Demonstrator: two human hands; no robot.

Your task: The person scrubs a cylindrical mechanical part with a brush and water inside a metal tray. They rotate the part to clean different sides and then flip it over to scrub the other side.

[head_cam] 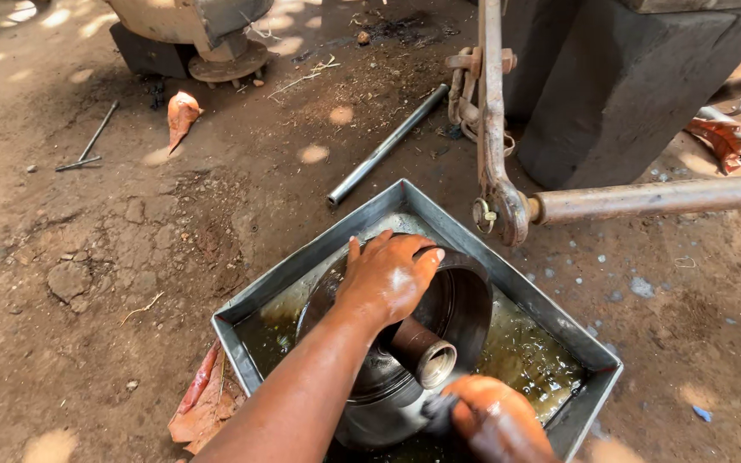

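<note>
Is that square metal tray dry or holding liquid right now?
Holding liquid. The square grey metal tray has a shallow pool of yellowish oily fluid glistening around the dark round metal hub sitting in it.
</note>
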